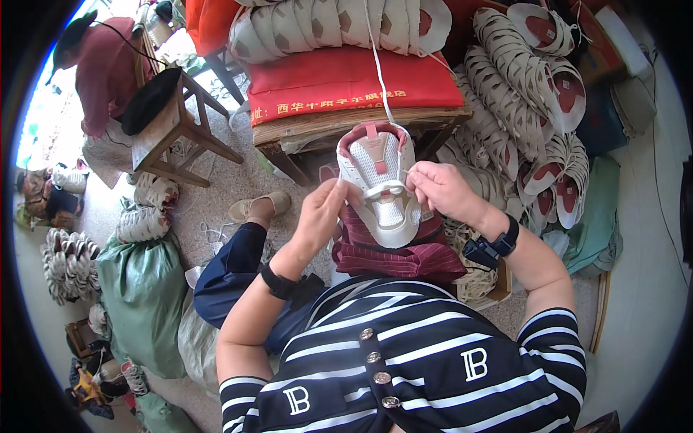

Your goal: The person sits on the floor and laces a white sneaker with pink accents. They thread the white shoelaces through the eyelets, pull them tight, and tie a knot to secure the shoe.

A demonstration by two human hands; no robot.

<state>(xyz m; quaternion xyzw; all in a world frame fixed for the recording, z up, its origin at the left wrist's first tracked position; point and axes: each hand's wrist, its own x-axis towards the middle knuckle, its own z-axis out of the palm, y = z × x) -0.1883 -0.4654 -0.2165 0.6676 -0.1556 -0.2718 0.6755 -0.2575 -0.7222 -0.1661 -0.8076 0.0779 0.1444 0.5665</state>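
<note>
looking white and pink-trimmed, the shoe (382,155) lies between the left hand (323,209), finger grip unclear, and right hand (446,191), fingertips pinched together.

"What's there, just off centre toward twelve o'clock?"
"An off-white shoe upper (380,179) with white mesh panels, reddish-pink lining and a tan patch on its tongue (372,146)."
"How does it sit?"
"Rounded toe at six o'clock, open collar at twelve, above a maroon striped cloth (393,263)."
"And the lace?"
"White lace (372,193), crossing the throat from nine to three."
</note>
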